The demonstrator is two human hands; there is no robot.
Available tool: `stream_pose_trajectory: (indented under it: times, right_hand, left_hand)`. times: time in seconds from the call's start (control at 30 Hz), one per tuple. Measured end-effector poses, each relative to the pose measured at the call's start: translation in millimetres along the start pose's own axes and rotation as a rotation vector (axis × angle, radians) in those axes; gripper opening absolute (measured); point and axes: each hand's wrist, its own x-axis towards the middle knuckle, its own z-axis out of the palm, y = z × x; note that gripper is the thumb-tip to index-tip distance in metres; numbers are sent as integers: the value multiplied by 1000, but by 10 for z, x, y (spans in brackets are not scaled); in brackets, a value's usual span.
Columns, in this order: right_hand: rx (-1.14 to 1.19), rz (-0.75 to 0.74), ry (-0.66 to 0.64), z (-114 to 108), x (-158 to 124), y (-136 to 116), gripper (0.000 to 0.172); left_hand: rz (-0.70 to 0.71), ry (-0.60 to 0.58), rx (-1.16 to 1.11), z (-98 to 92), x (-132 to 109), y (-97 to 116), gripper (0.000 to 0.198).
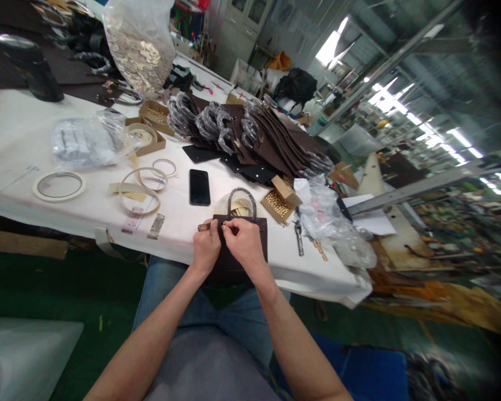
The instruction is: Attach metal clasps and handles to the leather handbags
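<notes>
A dark brown handbag (234, 266) with an upright wrapped handle (242, 191) rests at the table's front edge, over my lap. My left hand (206, 245) is closed at the bag's upper left, its fingers pinching a dark strap end (204, 227) with a bit of gold on it. Beside it, my right hand (242, 238) pinches at the upper front of the bag; a tiny gold glint shows at its fingertips, too small to name. Behind the bag lies a roll of pale tape (241, 205), partly hidden by the handle.
Right of the bag are a small box of gold hardware (276, 204), a dark metal tool (299, 238) and crumpled plastic bags (317, 206). A phone (199, 187), tape rolls (59, 186) and a plastic packet (81, 142) lie leftward. Stacked brown bag pieces (267, 142) stand behind.
</notes>
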Motion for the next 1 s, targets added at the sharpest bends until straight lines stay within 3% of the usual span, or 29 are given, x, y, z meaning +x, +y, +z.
stream_pose_trajectory:
  times: [0.23,0.43,0.57,0.7,0.8,0.9,0.93,1.0]
  right_hand:
    - [-95,40,-34,76,100,-80,17]
    - [-171,71,57,221,-101,-80,19]
    - [-23,26,-17,157,-202,-9,25]
    - [198,-71,-73,-123,-219,158,42]
    - [260,16,133,-594,-298,618,38]
    - [-39,338,421,-1268,-434,1447,32]
    - [-206,456,427,-1490,-484,1752,32]
    - [-304,552,428,-1856,-580,2303,25]
  left_hand:
    - [46,-10,17,10,-43,-19,52]
    - [30,10,39,-5,-21,15,51]
    - [-123,-7,158,-58,23,125,54]
    - [-280,-44,199,-188,149,177,61]
    - [-466,-35,207,-359,239,216,66]
    - [-629,83,123,-501,291,340,58]
    - [-664,125,91,-521,299,396,54]
    - [-714,171,21,-517,302,493,47]
